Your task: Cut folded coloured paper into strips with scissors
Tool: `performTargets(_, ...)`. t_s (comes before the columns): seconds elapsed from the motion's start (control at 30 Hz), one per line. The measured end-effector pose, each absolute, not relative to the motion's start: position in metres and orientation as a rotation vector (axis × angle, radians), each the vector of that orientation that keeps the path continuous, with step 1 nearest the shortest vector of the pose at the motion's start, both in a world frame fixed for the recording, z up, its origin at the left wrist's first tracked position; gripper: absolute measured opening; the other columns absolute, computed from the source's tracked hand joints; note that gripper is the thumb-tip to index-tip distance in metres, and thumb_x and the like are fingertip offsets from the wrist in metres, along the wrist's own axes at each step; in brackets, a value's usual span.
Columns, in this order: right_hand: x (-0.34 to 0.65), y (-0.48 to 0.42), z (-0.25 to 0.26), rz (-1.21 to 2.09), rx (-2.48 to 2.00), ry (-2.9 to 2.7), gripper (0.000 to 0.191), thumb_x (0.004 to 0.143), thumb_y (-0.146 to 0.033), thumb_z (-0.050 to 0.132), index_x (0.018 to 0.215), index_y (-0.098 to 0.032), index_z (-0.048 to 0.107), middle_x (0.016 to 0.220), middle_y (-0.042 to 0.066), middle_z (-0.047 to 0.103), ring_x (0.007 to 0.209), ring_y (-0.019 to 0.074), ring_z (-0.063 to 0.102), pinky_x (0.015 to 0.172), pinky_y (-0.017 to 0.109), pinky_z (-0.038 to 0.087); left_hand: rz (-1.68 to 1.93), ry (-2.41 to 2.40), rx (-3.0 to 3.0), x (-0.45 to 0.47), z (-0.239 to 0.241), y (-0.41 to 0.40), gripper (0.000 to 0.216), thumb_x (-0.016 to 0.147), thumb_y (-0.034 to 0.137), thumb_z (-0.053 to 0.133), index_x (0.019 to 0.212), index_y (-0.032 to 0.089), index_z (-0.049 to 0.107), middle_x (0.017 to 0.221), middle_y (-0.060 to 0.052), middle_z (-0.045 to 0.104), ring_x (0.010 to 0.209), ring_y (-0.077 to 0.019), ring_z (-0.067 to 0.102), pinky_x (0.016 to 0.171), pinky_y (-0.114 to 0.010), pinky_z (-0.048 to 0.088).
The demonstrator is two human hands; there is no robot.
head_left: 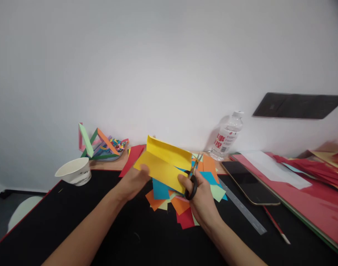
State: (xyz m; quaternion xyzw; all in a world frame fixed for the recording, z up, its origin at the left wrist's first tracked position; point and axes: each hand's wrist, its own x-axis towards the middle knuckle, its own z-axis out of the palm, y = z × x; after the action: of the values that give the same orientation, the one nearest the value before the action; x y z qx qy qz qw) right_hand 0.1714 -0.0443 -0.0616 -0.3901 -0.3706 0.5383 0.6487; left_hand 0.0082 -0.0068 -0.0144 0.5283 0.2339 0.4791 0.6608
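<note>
A folded sheet of yellow paper [165, 166] is held up over the table, its upper flap standing away from the lower part. My left hand [135, 181] pinches its left end, thumb on the near face. At the right end, my right hand [200, 194] has the black-handled scissors [194, 181] in its grip, blades pointing up and away. The right thumb also rests against the paper's lower right corner. Beneath both hands lies a loose pile of coloured paper pieces, among them a blue piece [160, 190], an orange piece [181, 205] and a red piece [185, 218].
To the left stand a paper bowl [75, 171] and a tray of paper scraps [109, 155] with folded strips. At the right are a clear bottle [227, 138] leaning near the wall, a phone [249, 183], a ruler [242, 207], a pencil [276, 224] and stacked red paper [310, 207].
</note>
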Motion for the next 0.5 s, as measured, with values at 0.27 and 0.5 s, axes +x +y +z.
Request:
performTargets(0.27, 0.179, -0.039, -0.059, 1.085, -1.06, -0.893, 0.038, 0.07, -0.029, 0.073, 0.104, -0.02, 0.059, 0.062, -0.006, 0.055, 0.056, 0.0139, 0.053, 0.053, 0.025, 0.044, 1.107, 0.803, 1.092, -0.014, -0.001, 0.015, 0.048, 0.065, 0.065, 0.067, 0.07, 0.017, 0.071, 0.103, -0.013, 0.071, 0.086, -0.0263, 0.067, 0.071, -0.035, 0.053)
performTargets(0.5, 0.184, -0.036, -0.057, 1.006, -0.975, -0.804, 0.064, 0.066, -0.04, 0.077, 0.122, -0.019, 0.054, 0.079, 0.001, 0.069, 0.066, 0.0191, 0.064, 0.06, 0.03, 0.052, 0.65, 0.921, 1.275, -0.008, -0.014, 0.011, 0.08, 0.052, 0.021, 0.086, 0.126, 0.022, 0.055, 0.092, -0.006, 0.069, 0.087, -0.0233, 0.066, 0.078, -0.036, 0.049)
